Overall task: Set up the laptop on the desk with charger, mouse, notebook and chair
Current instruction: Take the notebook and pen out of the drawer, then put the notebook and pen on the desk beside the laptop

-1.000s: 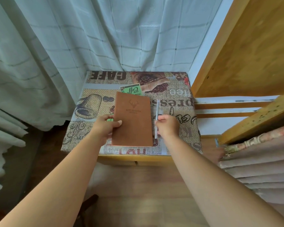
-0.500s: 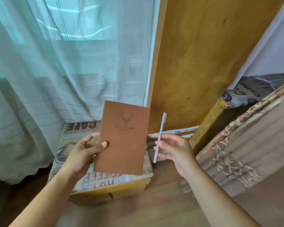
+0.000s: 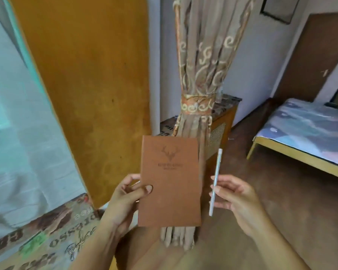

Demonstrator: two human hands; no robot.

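Left hand is gripping one brown leather-look rectangular notebook by its left edge, thumb on the cover, holding it upright in the air. Cover is showing an embossed deer-head logo with two lines of small text under it, too blurred to read. Right hand is pinching one slim white pen between thumb and fingers, near-vertical, just beside the notebook and not touching it. Low tabletop with printed coffee-themed cloth is sitting lower left, lettering upside down, partly reading "presso". One tied-back beige embroidered curtain is hanging behind the notebook. One bed with blue-patterned sheet is standing at right.
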